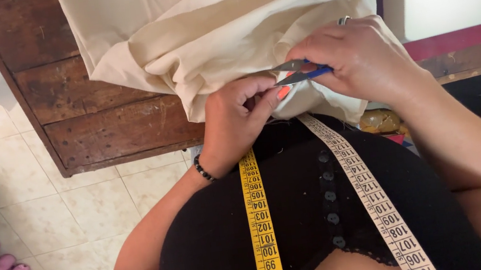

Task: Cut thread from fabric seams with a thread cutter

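The right hand (363, 59) gripped small snips (293, 72), blades pointing left at the cream cloth (238, 34) pinched in the left hand (238, 116) just below.

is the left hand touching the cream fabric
Touching. The head view shows the left hand pinching the cream fabric's lower edge between its fingertips, beside the snips held by the right hand.

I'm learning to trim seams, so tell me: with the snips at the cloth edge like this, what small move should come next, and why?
Probably close the snips on the stray thread. The right hand holds them with blades slightly apart at the cream cloth edge, and the left hand pinches that edge taut just below. The thread itself is too fine to see.
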